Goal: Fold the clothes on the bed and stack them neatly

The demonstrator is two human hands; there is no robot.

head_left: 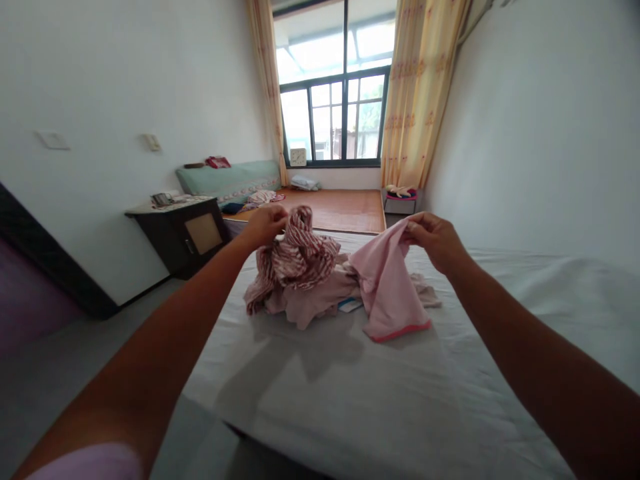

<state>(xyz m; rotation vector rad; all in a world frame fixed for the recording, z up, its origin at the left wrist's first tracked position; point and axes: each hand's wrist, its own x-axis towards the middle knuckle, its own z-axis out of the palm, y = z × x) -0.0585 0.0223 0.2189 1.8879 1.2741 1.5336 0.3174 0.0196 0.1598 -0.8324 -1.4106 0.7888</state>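
Observation:
My left hand [269, 225] is closed on a crumpled red-and-white striped garment [300, 257], its upper part lifted above the bed. On the right, my right hand [434, 237] pinches a corner of a pink cloth [385, 283] with a brighter pink edge, and the cloth hangs down to the sheet. Between and beneath these two lies a dusty-pink piece of clothing [313, 303]. A small blue-and-white item [350, 305] peeks out beside the pink cloth. How the pieces overlap behind the striped garment is hidden.
A pale sheet [310, 407] covers the bed under the clothes. Farther back is a brown mat-topped bed [335, 205] with a green headboard [230, 180]. A dark cabinet [187, 233] stands at left, a small stool [400, 199] near the patterned curtain [417, 100].

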